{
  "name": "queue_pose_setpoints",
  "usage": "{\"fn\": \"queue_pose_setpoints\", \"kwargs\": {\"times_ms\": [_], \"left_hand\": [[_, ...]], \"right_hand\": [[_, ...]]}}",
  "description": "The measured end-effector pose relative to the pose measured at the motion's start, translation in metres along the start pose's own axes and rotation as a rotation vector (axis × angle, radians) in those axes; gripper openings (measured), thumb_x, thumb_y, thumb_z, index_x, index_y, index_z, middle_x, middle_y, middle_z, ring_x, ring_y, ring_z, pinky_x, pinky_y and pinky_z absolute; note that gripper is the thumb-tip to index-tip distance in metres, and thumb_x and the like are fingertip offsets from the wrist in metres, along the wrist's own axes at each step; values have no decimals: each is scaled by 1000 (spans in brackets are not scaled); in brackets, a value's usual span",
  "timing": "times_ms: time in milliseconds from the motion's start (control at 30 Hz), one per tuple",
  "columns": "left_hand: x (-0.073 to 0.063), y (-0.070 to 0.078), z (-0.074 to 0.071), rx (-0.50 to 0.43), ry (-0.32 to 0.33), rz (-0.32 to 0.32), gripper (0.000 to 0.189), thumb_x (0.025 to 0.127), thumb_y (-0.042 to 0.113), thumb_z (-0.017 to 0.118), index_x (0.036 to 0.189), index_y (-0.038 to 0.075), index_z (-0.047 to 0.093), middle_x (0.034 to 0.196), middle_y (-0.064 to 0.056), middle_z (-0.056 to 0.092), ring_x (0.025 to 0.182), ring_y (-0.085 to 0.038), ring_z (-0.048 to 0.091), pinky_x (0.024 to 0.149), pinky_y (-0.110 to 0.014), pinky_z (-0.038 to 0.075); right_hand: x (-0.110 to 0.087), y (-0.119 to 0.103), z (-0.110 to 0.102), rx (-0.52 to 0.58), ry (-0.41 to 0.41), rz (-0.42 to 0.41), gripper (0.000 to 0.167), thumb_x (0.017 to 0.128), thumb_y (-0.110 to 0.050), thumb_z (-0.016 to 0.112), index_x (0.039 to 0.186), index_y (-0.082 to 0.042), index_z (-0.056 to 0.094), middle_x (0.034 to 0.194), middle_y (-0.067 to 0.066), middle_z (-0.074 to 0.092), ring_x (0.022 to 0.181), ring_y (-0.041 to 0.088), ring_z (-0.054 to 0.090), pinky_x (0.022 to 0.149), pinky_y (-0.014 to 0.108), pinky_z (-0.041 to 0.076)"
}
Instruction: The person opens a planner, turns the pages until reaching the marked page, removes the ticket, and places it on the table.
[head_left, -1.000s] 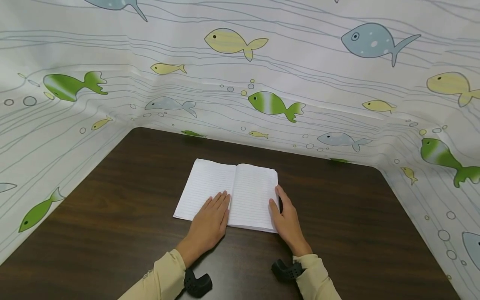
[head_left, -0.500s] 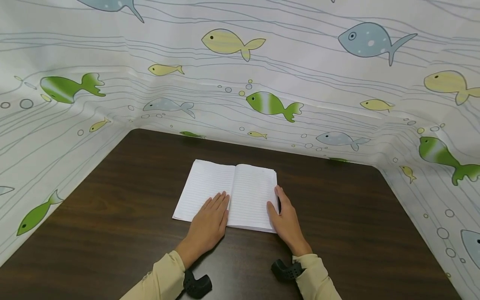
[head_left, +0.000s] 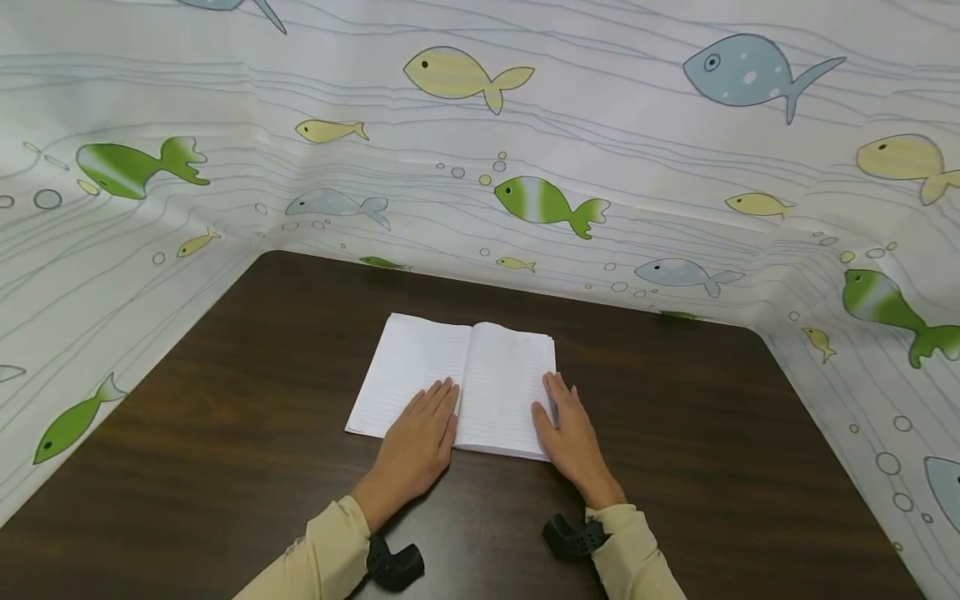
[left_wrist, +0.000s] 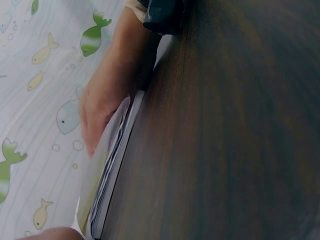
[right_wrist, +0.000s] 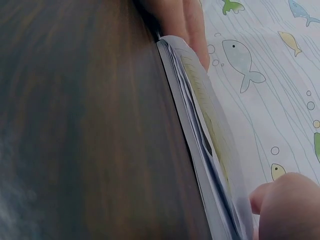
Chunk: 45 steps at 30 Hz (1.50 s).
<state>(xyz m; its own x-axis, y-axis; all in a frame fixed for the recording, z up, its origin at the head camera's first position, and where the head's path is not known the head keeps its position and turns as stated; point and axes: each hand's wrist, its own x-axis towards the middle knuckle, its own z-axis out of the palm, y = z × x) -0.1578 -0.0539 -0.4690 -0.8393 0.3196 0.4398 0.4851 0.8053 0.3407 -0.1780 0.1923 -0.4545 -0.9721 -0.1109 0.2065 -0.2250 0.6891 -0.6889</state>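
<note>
An open lined notebook [head_left: 506,387] lies on the dark wooden table. My left hand [head_left: 416,437] rests flat on the lower part of its left page, fingers together and pointing toward the spine. At the right edge is my right hand [head_left: 573,433], its thumb lying on the right page and its straight fingers along the page's outer edge. In the right wrist view, the notebook [right_wrist: 187,105] shows its lower edge, with gaps between some loosely stacked sheets and the top sheet bulging. The right thumb [right_wrist: 287,207] stands close beside that bulge.
Dark table surface [head_left: 697,467] surrounds the notebook. White fish-printed curtain [head_left: 637,183] encloses the table at the back and both sides. Each wrist carries a black camera mount, the left one [head_left: 396,567] and the right one [head_left: 573,537] both close over the table.
My right fingers have drawn inward from outside the notebook's right edge, closing the gap to it. The right page now bulges a little more. My left hand stays in place.
</note>
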Motion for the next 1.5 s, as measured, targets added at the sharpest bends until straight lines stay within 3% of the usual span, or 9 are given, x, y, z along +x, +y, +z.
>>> {"fn": "queue_pose_setpoints", "kwargs": {"times_ms": [333, 600, 700, 900, 1033, 1167, 1267, 1400, 1500], "left_hand": [[9, 4, -8, -126, -162, -135, 76, 105, 53, 51, 153, -4, 44, 160, -19, 42, 150, -32, 37, 123, -47, 29], [7, 3, -11, -103, -223, -114, 107, 88, 74, 63, 158, -3, 37, 164, -18, 36, 153, -31, 33, 124, -46, 28], [5, 1, -10, -105, -199, -87, 103, 89, 67, 68, 156, -5, 39, 162, -20, 38, 152, -33, 35, 124, -46, 29], [0, -1, -6, -165, -137, -64, 76, 95, 27, 73, 153, -9, 41, 158, -24, 42, 148, -37, 39, 123, -48, 30], [1, 1, -6, -231, -103, -82, 76, 100, 26, 69, 157, -7, 32, 160, -24, 39, 149, -37, 37, 122, -49, 31], [2, 5, -8, -310, -9, -92, 74, 104, 28, 63, 161, -1, 26, 162, -19, 37, 150, -32, 37, 121, -49, 34], [4, 5, -10, -324, 148, -56, 68, 105, 19, 59, 161, -1, 26, 161, -19, 38, 149, -31, 38, 120, -50, 34], [8, 3, -11, -184, 393, 14, 71, 93, -12, 54, 159, -4, 30, 161, -25, 36, 148, -38, 37, 124, -53, 26], [11, -1, -12, -42, 471, 44, 82, 78, -26, 50, 156, -2, 39, 163, -27, 29, 151, -42, 30, 126, -54, 18]], "right_hand": [[3, -1, -2, 1, -16, -70, 54, 109, -22, 51, 155, 6, 41, 160, 19, 40, 155, 30, 27, 127, 56, 7], [2, -2, -1, -9, -29, -83, 51, 111, -22, 46, 153, 6, 43, 161, 21, 38, 153, 32, 30, 126, 60, 6], [2, -1, 0, -7, -29, -87, 50, 111, -21, 45, 153, 6, 43, 161, 22, 38, 153, 33, 30, 126, 60, 6], [1, -1, 2, 16, -29, -79, 49, 112, -20, 43, 152, 7, 44, 160, 21, 40, 153, 33, 31, 126, 59, 6], [0, 0, 2, 32, 5, -65, 47, 113, -15, 39, 153, 8, 41, 159, 22, 42, 152, 35, 33, 126, 57, 11], [-1, 1, 2, 50, 32, -34, 50, 111, -7, 38, 158, 7, 32, 162, 20, 37, 153, 36, 30, 126, 56, 14], [-1, 1, 3, 50, 20, -3, 53, 110, -6, 39, 161, 4, 26, 167, 18, 29, 155, 34, 25, 127, 54, 14], [0, 0, 3, 35, 4, 16, 56, 109, -6, 40, 162, 3, 24, 169, 17, 25, 156, 33, 22, 127, 52, 12], [1, -1, 4, 32, 1, 25, 58, 108, -6, 42, 162, 3, 24, 169, 17, 23, 157, 33, 21, 127, 52, 11]]}}
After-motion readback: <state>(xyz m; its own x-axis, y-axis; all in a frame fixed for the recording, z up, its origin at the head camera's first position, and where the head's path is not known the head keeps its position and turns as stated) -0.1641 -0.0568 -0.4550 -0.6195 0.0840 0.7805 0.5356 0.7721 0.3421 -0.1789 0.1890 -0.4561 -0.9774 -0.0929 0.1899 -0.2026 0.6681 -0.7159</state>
